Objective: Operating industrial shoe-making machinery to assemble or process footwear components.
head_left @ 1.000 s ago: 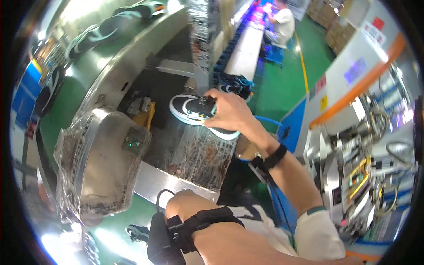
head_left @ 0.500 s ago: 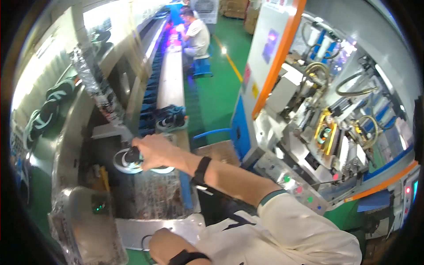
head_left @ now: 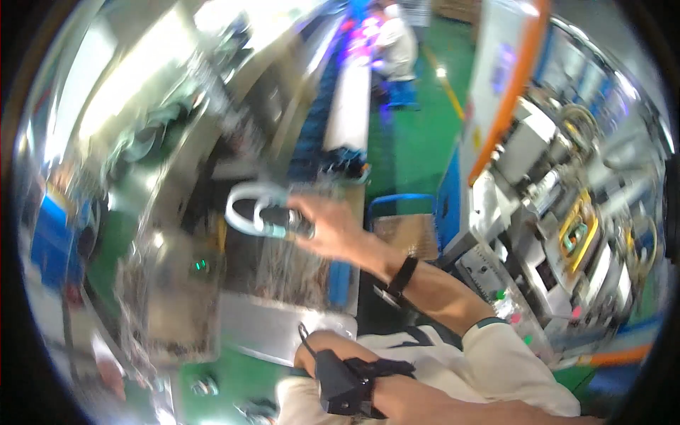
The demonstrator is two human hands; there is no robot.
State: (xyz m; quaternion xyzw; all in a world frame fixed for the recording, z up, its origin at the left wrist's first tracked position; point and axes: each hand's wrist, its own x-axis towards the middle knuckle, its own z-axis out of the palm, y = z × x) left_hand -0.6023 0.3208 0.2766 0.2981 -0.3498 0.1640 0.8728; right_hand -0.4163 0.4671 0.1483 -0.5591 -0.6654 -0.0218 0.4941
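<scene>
My right hand reaches out over a worn metal work surface with its fingers closed round a shoe. The shoe has a pale rim and a dark upper, blurred by motion. It hangs tilted, its pale end pointing left; my fingers cover its right end. Low in the view, my left hand is near my body, just below the metal edge of that surface. A black wrist device is strapped behind it, and the fingers are hidden.
A long conveyor line runs away ahead, with another shoe at its near end. A person sits beside it. On the right stands a machine with an orange-edged panel. More shoes line the left side; a cardboard-topped blue stool stands near.
My right hand has lifted the shoe from the work surface and drawn it back. My left arm has come further into view. The whole view has swung left.
</scene>
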